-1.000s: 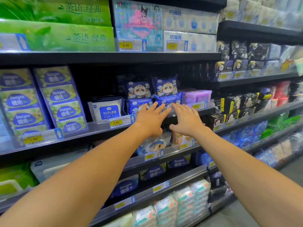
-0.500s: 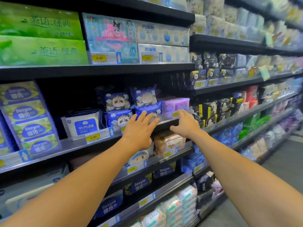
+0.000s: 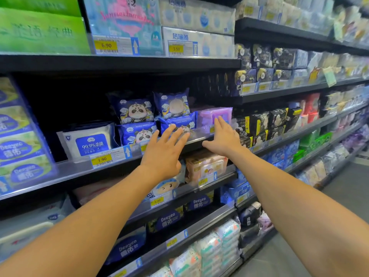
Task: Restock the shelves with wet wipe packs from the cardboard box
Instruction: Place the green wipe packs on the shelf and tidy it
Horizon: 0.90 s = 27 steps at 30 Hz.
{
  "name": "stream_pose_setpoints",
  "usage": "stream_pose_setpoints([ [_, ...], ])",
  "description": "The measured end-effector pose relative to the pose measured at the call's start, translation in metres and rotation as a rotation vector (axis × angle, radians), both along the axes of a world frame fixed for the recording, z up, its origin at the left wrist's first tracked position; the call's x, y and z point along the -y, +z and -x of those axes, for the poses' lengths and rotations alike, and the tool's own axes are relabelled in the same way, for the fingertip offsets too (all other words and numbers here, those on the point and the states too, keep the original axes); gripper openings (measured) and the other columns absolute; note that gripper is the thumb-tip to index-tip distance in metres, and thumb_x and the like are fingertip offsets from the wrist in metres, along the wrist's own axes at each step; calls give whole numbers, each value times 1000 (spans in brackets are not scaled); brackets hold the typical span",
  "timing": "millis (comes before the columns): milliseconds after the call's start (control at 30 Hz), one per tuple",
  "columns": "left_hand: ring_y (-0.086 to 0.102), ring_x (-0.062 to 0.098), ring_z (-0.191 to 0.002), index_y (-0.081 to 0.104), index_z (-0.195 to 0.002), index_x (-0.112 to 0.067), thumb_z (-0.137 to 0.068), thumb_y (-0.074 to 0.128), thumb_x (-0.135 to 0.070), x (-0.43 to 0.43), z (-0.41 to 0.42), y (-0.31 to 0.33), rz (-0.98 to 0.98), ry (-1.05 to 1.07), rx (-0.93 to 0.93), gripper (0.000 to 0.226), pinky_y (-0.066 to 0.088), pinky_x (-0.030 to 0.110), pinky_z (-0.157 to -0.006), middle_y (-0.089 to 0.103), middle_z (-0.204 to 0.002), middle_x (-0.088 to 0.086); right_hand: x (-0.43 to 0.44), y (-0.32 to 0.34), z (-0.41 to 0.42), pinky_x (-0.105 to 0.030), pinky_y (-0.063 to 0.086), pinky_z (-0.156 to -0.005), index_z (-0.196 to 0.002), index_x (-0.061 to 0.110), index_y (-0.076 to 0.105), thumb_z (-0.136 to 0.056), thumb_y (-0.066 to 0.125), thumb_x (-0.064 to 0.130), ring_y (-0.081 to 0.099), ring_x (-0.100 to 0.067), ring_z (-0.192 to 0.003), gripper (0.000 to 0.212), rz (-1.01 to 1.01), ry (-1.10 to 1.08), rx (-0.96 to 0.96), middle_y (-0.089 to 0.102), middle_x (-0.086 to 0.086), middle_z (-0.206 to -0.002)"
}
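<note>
**Blue packs on the shelf, both hands empty**

A shop aisle, with racks of wipes and tissue running off to the right over a grey floor [image 3: 339, 200].

The blue packs [image 3: 137, 133], printed with pandas, sit at the front of the middle shelf [image 3: 69, 170] in two stacks of two, side by side. The space above and behind them is dark, and I cannot tell how deep the row goes. The box is not in view, so how many packs are left cannot be read. Since neither hand carries a pack, this looks like the squaring-up of packs already placed, or the end of a placement. The gap over the stacks suggests room for more.

The left hand [image 3: 161, 154] is flat, with its fingers straight and spread. Its fingertips [image 3: 179, 132] lie over the front of the lower right blue pack, at the shelf's rail. Whether they press on the pack or hover just off it is unclear. The right hand [image 3: 223, 136] is also flat, thumb out to the side, with its fingertips [image 3: 219, 119] at the front of the purple pack [image 3: 207, 116] just beside the blue stacks. It grips nothing.

A white pack [image 3: 89, 140] stands left of the blue ones, above a yellow price tag [image 3: 101, 159]. Pink packs [image 3: 205, 166] fill the shelf below.
</note>
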<state>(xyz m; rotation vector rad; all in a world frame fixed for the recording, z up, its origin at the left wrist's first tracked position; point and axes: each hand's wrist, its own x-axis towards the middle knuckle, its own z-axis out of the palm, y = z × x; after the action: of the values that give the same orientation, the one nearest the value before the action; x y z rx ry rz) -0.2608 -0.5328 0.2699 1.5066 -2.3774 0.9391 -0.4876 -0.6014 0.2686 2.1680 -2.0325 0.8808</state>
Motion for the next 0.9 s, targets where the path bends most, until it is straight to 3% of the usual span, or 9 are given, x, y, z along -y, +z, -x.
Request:
stream_pose_setpoints([
  [367, -9, 26, -159, -2, -165, -25, -95, 53, -43, 2, 0, -5, 24, 9, 4, 90, 11, 58, -126, 0, -174, 2, 6, -3, -5, -58, 20, -126, -166, 17, 1, -90, 65, 53, 0, -27, -161, 105, -12, 10, 45, -5, -2, -175],
  [633, -12, 26, -159, -2, -165, -26, -98, 49, -44, -6, 7, -3, -21, 47, -11, 86, 5, 61, -126, -4, -173, 3, -4, 3, -2, -57, 25, -122, -166, 18, 4, -88, 70, 49, 6, -31, -160, 107, -45, 16, 48, -4, -2, -175],
  [900, -9, 24, -159, 1, -165, -26, -103, 41, -50, -29, 3, 10, -70, 41, -79, 77, 2, 59, -127, 0, -174, 0, -43, 7, -11, -56, 26, -124, -165, 17, 12, -88, 70, 49, 7, -32, -160, 102, -33, 52, -62, 1, -6, -174],
])
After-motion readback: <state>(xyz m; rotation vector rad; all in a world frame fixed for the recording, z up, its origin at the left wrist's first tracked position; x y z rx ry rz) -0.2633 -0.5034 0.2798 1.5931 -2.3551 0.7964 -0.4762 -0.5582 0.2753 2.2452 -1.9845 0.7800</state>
